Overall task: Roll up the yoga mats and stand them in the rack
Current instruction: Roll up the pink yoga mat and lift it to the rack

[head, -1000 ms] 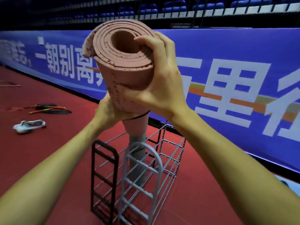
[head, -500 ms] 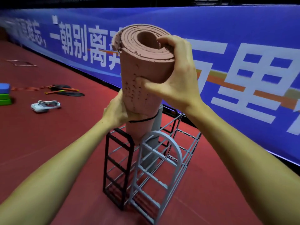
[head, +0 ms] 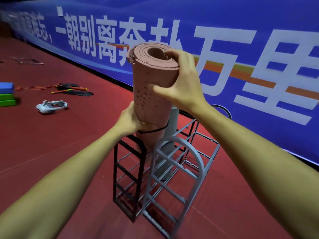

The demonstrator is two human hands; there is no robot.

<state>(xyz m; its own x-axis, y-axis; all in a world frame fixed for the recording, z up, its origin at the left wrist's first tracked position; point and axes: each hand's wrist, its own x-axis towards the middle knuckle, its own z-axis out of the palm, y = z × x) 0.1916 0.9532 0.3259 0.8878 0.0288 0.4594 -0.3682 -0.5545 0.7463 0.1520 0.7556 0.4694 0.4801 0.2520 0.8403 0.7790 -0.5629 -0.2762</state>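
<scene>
A dark red sports floor [head: 51, 144] is seen throughout, w/ faint pale lines across it. Along the far side a long blue banner [head: 224, 23] is hung as a wall, printed w/ large white characters & an orange stripe; a black strip is seen at its base. On the floor at left: stacked foam blocks [head: 6, 94], blue over green, cut off by the frame edge; a white headset-like device [head: 51, 106]; a dark heap of straps and orange-yellow sticks [head: 72, 90]; further back, a thin flat frame [head: 27, 60]. Lighting is dim, esp. top left.
</scene>
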